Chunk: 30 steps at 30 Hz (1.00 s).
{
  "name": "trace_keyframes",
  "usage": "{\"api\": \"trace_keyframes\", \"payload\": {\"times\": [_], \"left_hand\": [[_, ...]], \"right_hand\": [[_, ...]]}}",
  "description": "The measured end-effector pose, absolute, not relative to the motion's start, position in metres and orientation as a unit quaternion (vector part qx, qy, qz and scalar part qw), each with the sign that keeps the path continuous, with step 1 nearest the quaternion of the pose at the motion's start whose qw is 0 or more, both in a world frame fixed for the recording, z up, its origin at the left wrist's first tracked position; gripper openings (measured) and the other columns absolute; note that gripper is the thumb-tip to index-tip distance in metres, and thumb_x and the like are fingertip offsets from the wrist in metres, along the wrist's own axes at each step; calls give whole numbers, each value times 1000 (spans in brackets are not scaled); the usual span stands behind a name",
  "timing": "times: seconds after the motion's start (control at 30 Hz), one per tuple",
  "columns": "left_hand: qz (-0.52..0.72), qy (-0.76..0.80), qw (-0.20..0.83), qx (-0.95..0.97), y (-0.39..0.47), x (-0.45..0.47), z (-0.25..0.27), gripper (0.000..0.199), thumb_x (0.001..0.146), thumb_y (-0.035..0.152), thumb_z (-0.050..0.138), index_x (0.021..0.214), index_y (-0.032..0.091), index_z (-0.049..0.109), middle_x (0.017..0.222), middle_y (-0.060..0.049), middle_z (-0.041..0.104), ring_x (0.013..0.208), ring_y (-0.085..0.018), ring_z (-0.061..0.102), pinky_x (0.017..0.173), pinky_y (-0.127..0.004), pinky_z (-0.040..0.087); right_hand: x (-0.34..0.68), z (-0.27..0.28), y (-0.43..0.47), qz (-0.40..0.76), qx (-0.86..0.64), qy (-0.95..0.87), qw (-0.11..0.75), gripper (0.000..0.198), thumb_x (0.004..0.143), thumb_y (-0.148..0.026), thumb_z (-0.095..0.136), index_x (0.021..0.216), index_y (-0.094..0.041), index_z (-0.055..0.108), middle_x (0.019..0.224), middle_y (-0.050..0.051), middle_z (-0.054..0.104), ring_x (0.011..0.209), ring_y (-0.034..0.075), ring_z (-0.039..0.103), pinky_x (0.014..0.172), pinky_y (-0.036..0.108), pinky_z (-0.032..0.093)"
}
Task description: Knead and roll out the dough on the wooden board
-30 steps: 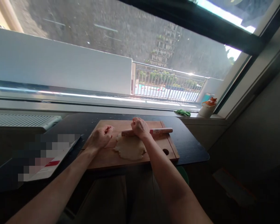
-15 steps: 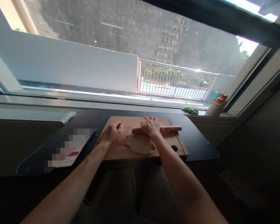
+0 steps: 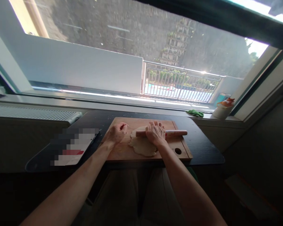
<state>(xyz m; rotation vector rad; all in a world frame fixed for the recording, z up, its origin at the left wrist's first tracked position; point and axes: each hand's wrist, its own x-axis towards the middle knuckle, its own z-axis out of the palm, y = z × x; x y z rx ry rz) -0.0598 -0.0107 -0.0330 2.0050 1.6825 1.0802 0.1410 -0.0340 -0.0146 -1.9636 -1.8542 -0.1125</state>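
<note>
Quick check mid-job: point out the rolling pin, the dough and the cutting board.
rolling pin (image 3: 176,133): head view, on the bare stretch toward its right end
dough (image 3: 142,147): head view, on the flat sheet's near part
cutting board (image 3: 120,153): head view, on bare wood left of the dough

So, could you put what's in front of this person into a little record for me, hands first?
Left hand: left hand, fingers curled, left of the dough, no tool in it
Right hand: right hand, laid over the rolling pin
Dough: flattened dough, ragged edge, partly under the pin
Surface: wooden board with a round hole, on a dark table
Windowsill: green cloth; white container with something orange on top
</note>
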Motion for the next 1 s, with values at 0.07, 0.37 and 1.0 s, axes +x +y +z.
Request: {"api": "trace_keyframes", "payload": {"times": [0.07, 0.37, 1.0], "left_hand": [[377, 586, 155, 700, -12, -59, -32, 34, 83, 43, 41, 89, 21, 66, 75, -1, 67, 69, -17, 59, 63, -25, 41], [378, 595, 147, 694, -9, -60, -35, 33, 82, 43, 41, 87, 21, 66, 73, -2, 68, 68, -17, 60, 62, -25, 41], [363, 598, 176, 693, -1, -53, -33, 32, 82, 42, 41, 85, 22, 67, 73, -2, 68, 66, -16, 60, 59, -25, 40]], "right_hand": [[141, -14, -35, -28, -715, -667, 206, 42, 90, -38, 32, 121, -22, 54, 122, 10, 54, 115, 27, 43, 97, 40, 30], [141, -2, 19, 36, -729, -661, 172, 44, 85, -38, 37, 120, -20, 56, 121, 13, 55, 112, 31, 47, 92, 44, 35], [140, 2, 36, 36, -747, -643, 166, 41, 83, -35, 40, 115, -17, 59, 118, 15, 57, 112, 31, 49, 90, 45, 37]]}}
